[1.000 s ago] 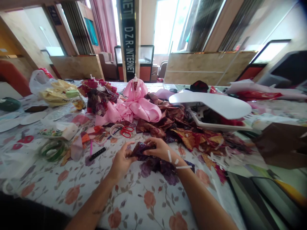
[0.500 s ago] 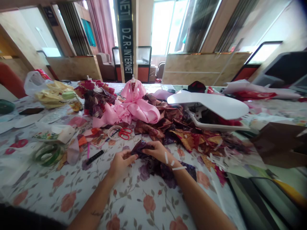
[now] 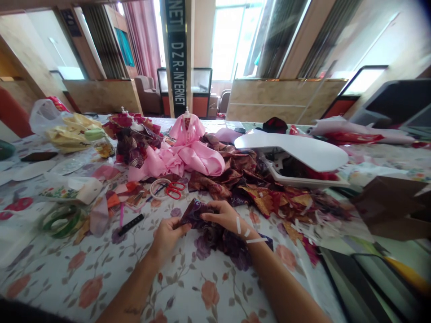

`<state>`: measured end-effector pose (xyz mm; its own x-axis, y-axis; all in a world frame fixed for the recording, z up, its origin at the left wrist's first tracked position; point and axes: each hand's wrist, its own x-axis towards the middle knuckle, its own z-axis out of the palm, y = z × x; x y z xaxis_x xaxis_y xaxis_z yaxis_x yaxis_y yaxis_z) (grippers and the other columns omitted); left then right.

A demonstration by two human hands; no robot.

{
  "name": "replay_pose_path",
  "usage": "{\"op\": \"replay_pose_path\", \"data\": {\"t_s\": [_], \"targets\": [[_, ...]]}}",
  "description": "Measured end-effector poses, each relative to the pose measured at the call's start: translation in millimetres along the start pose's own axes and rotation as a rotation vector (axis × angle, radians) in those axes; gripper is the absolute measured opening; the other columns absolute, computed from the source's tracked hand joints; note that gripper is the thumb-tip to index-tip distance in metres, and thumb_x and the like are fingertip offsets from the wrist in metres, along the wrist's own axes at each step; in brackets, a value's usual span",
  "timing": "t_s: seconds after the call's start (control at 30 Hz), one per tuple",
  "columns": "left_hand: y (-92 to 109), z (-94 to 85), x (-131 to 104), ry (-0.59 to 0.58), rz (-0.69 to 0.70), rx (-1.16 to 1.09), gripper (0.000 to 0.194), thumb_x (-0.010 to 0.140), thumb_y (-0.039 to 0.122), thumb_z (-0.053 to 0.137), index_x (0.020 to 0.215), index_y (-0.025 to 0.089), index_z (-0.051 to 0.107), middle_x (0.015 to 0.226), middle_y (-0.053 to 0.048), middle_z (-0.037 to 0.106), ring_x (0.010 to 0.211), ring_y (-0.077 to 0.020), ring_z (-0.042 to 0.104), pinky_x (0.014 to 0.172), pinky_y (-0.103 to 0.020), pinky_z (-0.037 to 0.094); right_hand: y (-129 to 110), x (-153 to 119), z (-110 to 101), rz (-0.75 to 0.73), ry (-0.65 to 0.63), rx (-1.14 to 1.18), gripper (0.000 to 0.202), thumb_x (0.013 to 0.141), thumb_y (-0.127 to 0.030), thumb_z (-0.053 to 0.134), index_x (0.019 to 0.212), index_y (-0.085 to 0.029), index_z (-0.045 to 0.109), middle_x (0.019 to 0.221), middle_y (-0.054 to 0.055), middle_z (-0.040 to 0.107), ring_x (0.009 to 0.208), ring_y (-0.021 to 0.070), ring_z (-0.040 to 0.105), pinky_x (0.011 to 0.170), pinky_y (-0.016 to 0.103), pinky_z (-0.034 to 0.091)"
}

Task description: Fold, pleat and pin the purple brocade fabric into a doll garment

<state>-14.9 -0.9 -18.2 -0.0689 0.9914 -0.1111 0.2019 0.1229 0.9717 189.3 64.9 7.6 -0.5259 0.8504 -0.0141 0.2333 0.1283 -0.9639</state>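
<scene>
A dark purple patterned piece of fabric (image 3: pixel 195 212) is stretched between my two hands just above the table. My left hand (image 3: pixel 168 232) pinches its left end between thumb and fingers. Farther right, my right hand (image 3: pixel 222 215) grips the same fabric, thumb on the near side. The rest of the cloth hangs and bunches under my right wrist, partly hidden by the forearm. Strips of white tape stick to that wrist. Beyond my hands lie red-handled scissors (image 3: pixel 175 190) and a white ring (image 3: pixel 158 189).
A pink doll-sized dress on a small stand (image 3: pixel 187 128) is at the back. Brown fabric (image 3: pixel 232 166) and a white board-topped case (image 3: pixel 292 150) lie right of it. Tape rolls (image 3: pixel 63 220) and a black strip (image 3: pixel 131 224) are at left, fabric scraps (image 3: pixel 286 199) at right.
The fabric's left end has been spread flatter and shows more of its pattern. My left hand has shifted slightly left and down; my right hand keeps its grip.
</scene>
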Motion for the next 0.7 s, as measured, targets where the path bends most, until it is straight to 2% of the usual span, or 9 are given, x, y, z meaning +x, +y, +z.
{"op": "replay_pose_path", "data": {"t_s": [0.13, 0.23, 0.33, 0.47, 0.6, 0.7], "targets": [[4.0, 2.3, -3.1, -0.016, -0.012, 0.066, 0.029, 0.061, 0.043, 0.073, 0.057, 0.015, 0.066, 0.048, 0.003, 0.054, 0.048, -0.0111, 0.046, 0.05, -0.022, 0.033, -2.2, -0.4, 3.1, -0.031, 0.01, 0.041, 0.037, 0.071, -0.047, 0.07, 0.08, -0.012, 0.067, 0.066, -0.002, 0.057, 0.06, 0.0113, 0.048, 0.055, 0.022, 0.038], [7.3, 4.1, -6.2, -0.033, 0.024, 0.079, 0.028, 0.059, 0.043, 0.075, 0.06, 0.016, 0.068, 0.049, 0.003, 0.054, 0.049, -0.012, 0.046, 0.048, -0.022, 0.032, -3.4, -1.1, 5.1, -0.049, 0.025, 0.025, 0.036, 0.074, -0.047, 0.068, 0.077, -0.011, 0.067, 0.062, -0.002, 0.054, 0.057, 0.0105, 0.044, 0.053, 0.022, 0.036], [10.0, 4.5, -9.2, 0.011, 0.091, 0.077, 0.029, 0.065, 0.045, 0.071, 0.064, 0.016, 0.068, 0.052, 0.002, 0.055, 0.05, -0.0123, 0.046, 0.049, -0.022, 0.033, -4.0, -1.7, 5.2, -0.067, 0.037, 0.003, 0.036, 0.076, -0.047, 0.065, 0.072, -0.011, 0.065, 0.058, -0.003, 0.049, 0.055, 0.0092, 0.04, 0.052, 0.021, 0.033], [11.2, 1.9, -11.4, 0.077, 0.176, 0.139, 0.035, 0.073, 0.047, 0.063, 0.056, 0.017, 0.06, 0.052, 0.002, 0.05, 0.052, -0.0115, 0.044, 0.053, -0.022, 0.035, -5.9, -2.1, 5.7, -0.05, 0.033, -0.013, 0.038, 0.074, -0.05, 0.066, 0.067, -0.012, 0.061, 0.057, -0.004, 0.045, 0.054, 0.0087, 0.036, 0.049, 0.021, 0.03], [8.6, -0.6, -9.6, 0.061, 0.183, 0.194, 0.035, 0.074, 0.044, 0.063, 0.053, 0.017, 0.054, 0.05, 0.004, 0.044, 0.051, -0.0105, 0.04, 0.053, -0.021, 0.032, -10.5, -2.7, 9.0, -0.076, 0.029, -0.017, 0.038, 0.076, -0.051, 0.064, 0.076, -0.013, 0.062, 0.064, -0.002, 0.049, 0.058, 0.0101, 0.04, 0.052, 0.021, 0.033], [5.5, -0.7, -7.2, 0.032, 0.168, 0.198, 0.036, 0.074, 0.045, 0.063, 0.054, 0.017, 0.053, 0.05, 0.004, 0.042, 0.051, -0.0101, 0.039, 0.053, -0.021, 0.031, -13.1, -2.6, 11.5, -0.086, 0.062, -0.03, 0.041, 0.08, -0.054, 0.059, 0.068, -0.014, 0.057, 0.058, -0.004, 0.041, 0.055, 0.0088, 0.034, 0.049, 0.022, 0.028]]}}
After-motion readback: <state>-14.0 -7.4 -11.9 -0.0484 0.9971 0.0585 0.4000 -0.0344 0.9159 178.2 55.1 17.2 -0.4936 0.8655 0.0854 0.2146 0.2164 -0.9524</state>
